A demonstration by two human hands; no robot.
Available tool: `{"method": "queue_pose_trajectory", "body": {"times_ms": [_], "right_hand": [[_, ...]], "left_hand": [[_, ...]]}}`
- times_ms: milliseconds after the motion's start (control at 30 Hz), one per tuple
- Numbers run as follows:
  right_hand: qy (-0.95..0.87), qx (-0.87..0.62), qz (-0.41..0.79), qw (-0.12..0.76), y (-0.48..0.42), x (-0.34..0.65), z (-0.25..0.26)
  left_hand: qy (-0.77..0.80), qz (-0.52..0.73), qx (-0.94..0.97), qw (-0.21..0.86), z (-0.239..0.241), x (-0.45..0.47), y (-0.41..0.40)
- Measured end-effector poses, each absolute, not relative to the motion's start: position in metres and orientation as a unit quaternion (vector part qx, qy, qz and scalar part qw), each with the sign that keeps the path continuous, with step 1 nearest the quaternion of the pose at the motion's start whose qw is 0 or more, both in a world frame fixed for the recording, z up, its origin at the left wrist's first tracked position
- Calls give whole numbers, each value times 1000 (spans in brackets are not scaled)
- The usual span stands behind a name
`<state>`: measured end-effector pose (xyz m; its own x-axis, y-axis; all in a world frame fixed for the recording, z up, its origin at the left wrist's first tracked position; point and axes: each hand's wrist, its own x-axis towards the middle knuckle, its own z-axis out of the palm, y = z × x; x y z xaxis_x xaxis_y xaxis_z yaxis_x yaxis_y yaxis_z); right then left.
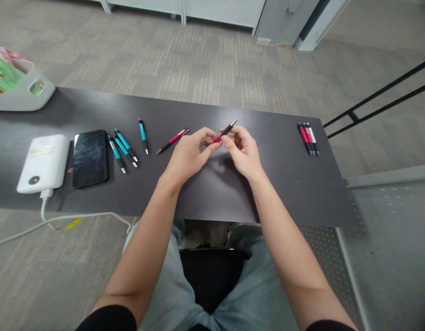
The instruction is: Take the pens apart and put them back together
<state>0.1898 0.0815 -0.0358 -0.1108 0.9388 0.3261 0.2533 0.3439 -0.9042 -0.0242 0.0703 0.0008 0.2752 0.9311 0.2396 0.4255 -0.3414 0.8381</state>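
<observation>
Over the middle of the dark table, a red and black pen (227,130) is held between both hands, its silver tip pointing up and to the right. The fingers of my left hand (195,149) are closed on its red end. My right hand (243,149) pinches the black grip near the tip. Just left of my left hand lies another red and black pen (173,140), slanted on the tabletop. Farther left rest several teal and black pens (121,145), one of them, a teal pen (143,136), set apart from the others.
At the table's (295,193) right end several red and black pens (308,139) lie side by side. On the left are a black phone-like device (90,158), a white box-shaped device (43,163) with a cable (91,214), and a white basket (36,92) holding coloured items.
</observation>
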Motion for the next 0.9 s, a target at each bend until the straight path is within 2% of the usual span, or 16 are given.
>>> {"method": "queue_pose_trajectory", "body": {"times_ms": [433, 667, 800, 900], "right_hand": [[-715, -395, 293, 498, 82, 192, -36], [-578, -434, 314, 616, 84, 221, -32], [-558, -476, 306, 606, 86, 253, -25], [-541, -553, 246, 584, 85, 293, -19]], "left_hand": [[418, 395, 700, 423, -24, -25, 75], [517, 411, 682, 314, -20, -40, 84], [514, 370, 709, 309, -9, -41, 82], [486, 343, 732, 330, -2, -37, 77]]}}
